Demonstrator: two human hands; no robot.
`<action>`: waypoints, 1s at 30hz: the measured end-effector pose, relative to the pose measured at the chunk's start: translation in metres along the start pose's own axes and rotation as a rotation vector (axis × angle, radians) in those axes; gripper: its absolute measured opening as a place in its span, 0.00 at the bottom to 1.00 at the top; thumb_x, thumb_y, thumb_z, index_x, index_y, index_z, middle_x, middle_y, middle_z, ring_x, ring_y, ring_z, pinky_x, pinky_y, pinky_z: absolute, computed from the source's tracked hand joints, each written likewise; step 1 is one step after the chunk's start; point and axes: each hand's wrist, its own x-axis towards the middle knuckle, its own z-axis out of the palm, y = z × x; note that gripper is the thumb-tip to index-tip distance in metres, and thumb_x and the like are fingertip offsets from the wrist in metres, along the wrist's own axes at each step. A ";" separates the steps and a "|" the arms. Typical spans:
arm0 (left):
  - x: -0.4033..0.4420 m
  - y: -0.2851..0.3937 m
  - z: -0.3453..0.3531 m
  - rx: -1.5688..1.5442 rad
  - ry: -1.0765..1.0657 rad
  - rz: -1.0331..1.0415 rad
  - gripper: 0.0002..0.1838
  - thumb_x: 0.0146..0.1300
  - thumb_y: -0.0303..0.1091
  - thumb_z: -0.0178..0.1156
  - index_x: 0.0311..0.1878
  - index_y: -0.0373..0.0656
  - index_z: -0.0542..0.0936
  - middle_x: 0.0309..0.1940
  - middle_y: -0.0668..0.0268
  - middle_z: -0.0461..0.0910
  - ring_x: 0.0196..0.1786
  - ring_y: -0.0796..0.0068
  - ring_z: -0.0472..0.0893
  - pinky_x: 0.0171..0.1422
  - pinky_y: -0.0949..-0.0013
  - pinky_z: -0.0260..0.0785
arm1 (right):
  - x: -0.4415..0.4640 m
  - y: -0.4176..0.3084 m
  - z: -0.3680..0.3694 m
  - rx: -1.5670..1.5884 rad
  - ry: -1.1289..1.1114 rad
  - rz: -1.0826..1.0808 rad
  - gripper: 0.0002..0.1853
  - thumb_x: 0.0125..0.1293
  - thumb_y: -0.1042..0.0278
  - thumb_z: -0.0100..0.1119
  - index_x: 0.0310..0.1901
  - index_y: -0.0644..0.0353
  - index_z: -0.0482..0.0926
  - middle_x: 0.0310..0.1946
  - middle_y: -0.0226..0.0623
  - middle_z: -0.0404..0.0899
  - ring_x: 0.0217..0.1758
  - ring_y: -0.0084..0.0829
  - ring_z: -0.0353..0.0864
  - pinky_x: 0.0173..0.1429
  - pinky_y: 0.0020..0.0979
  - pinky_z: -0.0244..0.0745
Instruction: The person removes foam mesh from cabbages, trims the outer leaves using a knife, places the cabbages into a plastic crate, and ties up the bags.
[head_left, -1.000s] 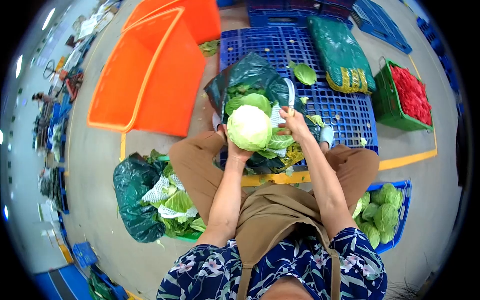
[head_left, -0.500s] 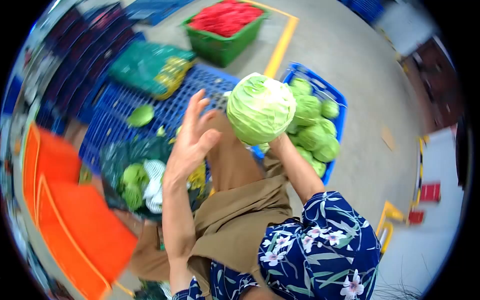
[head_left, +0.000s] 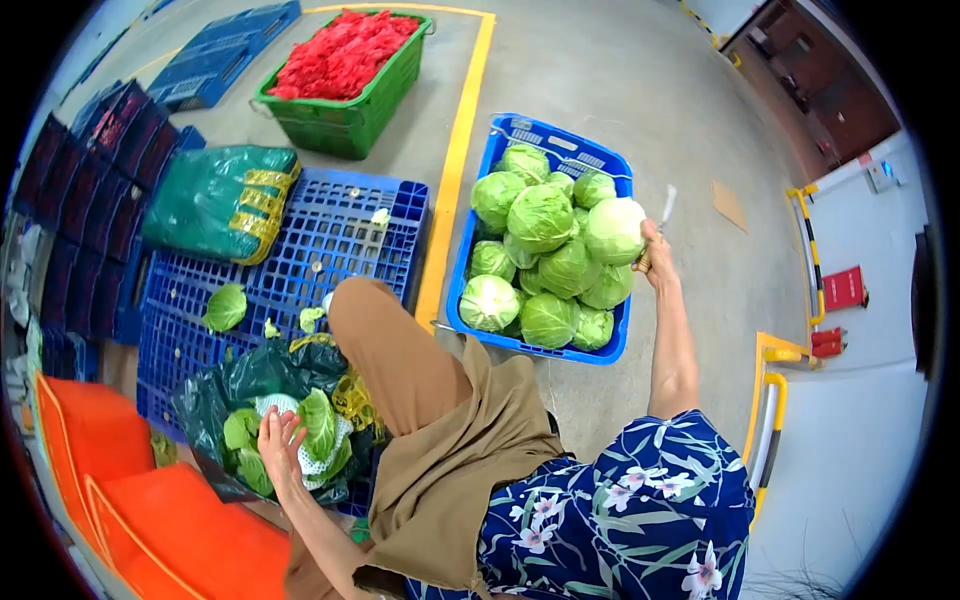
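Observation:
My right hand (head_left: 656,258) is at the right side of the blue crate (head_left: 622,325), closed round the handle of a small knife (head_left: 669,208) whose pale blade points up. Beside the knuckles rests a pale trimmed cabbage (head_left: 615,231), on top of several green cabbages (head_left: 540,218) heaped in the crate. My left hand (head_left: 280,448) is over the dark green plastic bag (head_left: 215,395), fingers apart and holding nothing. Loose cabbage leaves (head_left: 318,424) and white foam netting (head_left: 277,403) lie in the bag around it.
A blue pallet (head_left: 350,215) carries a wrapped green bundle (head_left: 205,200) and a loose leaf (head_left: 226,307). Beyond stands a green tub (head_left: 375,110) of red netting (head_left: 345,55). Orange bins (head_left: 170,520) are at lower left, stacked dark crates (head_left: 90,220) at far left.
The cabbage held up before me now sits on the crate's pile. My left hand has dropped to the bag, where another leaf shows. My right hand has moved right, and the view has turned.

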 end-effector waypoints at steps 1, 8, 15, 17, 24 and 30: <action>0.008 -0.017 -0.012 0.068 0.028 -0.013 0.24 0.65 0.41 0.58 0.60 0.40 0.69 0.44 0.60 0.77 0.44 0.71 0.79 0.42 0.69 0.74 | 0.014 0.000 0.005 -0.116 0.105 0.056 0.41 0.57 0.32 0.55 0.62 0.58 0.65 0.59 0.48 0.69 0.58 0.43 0.74 0.43 0.49 0.81; -0.013 -0.145 -0.026 0.923 0.165 0.000 0.32 0.50 0.50 0.66 0.54 0.38 0.75 0.48 0.48 0.78 0.53 0.52 0.77 0.57 0.56 0.68 | 0.107 -0.003 0.051 -0.178 -0.094 0.271 0.29 0.62 0.39 0.49 0.53 0.56 0.72 0.37 0.44 0.80 0.28 0.39 0.81 0.23 0.35 0.75; -0.026 -0.212 0.020 1.519 0.159 -0.096 0.40 0.51 0.50 0.68 0.65 0.48 0.61 0.64 0.42 0.59 0.64 0.43 0.62 0.58 0.31 0.51 | 0.099 -0.066 0.178 -0.947 0.141 -0.339 0.32 0.59 0.43 0.59 0.56 0.62 0.74 0.43 0.45 0.79 0.32 0.31 0.82 0.17 0.26 0.68; -0.020 -0.237 0.012 1.700 0.156 -0.066 0.32 0.59 0.43 0.60 0.65 0.49 0.62 0.64 0.42 0.59 0.64 0.43 0.62 0.59 0.31 0.49 | 0.069 -0.082 0.244 -0.801 -0.034 -0.565 0.25 0.62 0.53 0.58 0.53 0.66 0.75 0.38 0.40 0.80 0.30 0.24 0.81 0.17 0.24 0.65; 0.006 -0.261 -0.026 1.540 0.216 0.110 0.14 0.60 0.34 0.51 0.50 0.56 0.74 0.50 0.56 0.69 0.57 0.57 0.66 0.57 0.38 0.54 | -0.059 -0.019 0.527 -0.657 -0.864 -0.326 0.22 0.57 0.67 0.60 0.55 0.60 0.75 0.38 0.33 0.77 0.29 0.20 0.77 0.28 0.22 0.74; 0.023 -0.209 -0.033 1.400 -0.125 -0.076 0.11 0.54 0.38 0.61 0.42 0.51 0.81 0.41 0.57 0.78 0.47 0.56 0.78 0.48 0.50 0.68 | -0.040 0.192 0.689 -1.415 -0.963 -0.815 0.25 0.44 0.69 0.65 0.48 0.60 0.77 0.33 0.55 0.80 0.40 0.50 0.82 0.45 0.43 0.77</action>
